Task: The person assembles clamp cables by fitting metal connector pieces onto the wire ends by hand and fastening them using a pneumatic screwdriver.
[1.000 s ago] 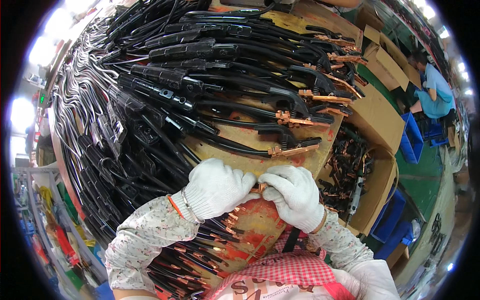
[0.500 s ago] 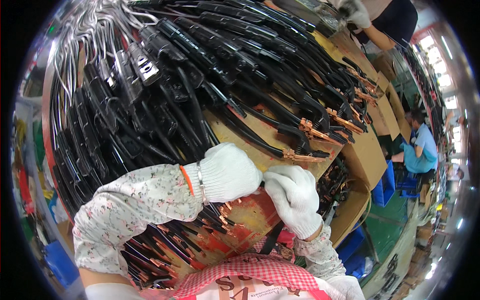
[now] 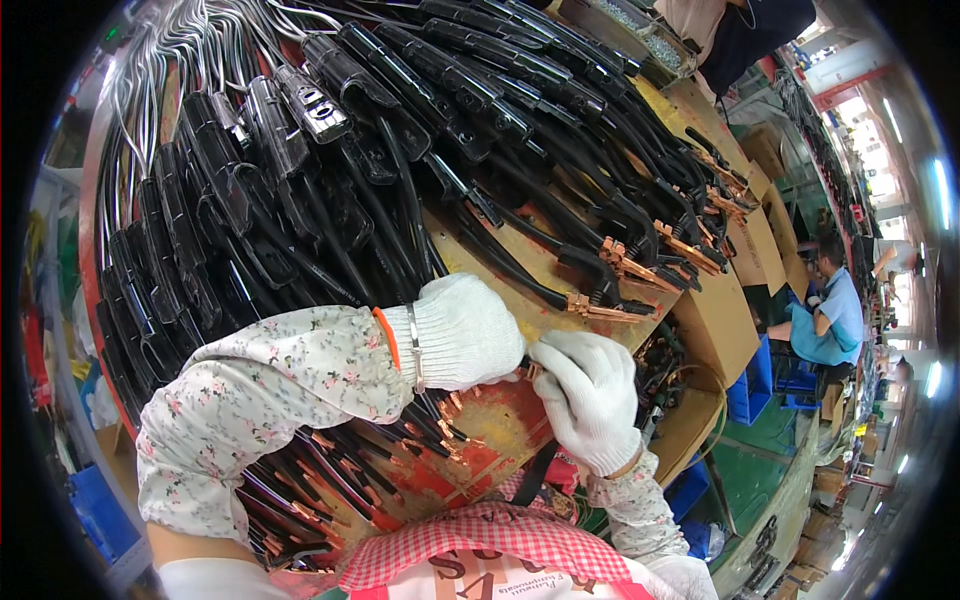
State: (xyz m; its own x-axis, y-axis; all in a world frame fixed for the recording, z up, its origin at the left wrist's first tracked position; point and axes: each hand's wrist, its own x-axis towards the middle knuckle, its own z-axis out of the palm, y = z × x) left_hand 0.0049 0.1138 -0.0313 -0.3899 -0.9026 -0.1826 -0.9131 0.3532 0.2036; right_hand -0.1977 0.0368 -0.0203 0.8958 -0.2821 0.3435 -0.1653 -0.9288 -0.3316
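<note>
Both hands wear white knit gloves and meet at the centre of the frame. Left hand is curled closed, its grip pinching a small coppery terminal at its fingertips; right hand is likewise closed, fingers bent onto the same spot from the other side. How much of the piece each hand holds I cannot tell, since the gloves hide it.

The terminal sits just above the orange-brown table, right below a black cable that runs in from the upper middle and ends in a copper clip. More black cables with bulky plugs fan across the upper left, and a second bundle with copper ends lies under the left forearm at lower left. Cardboard boxes stand to the right; another person in blue sits at far right.

To do this well, I judge that the fingertips should stay close to the joint, the piece held square, and the loose cable kept from tugging sideways while pressure is applied.
</note>
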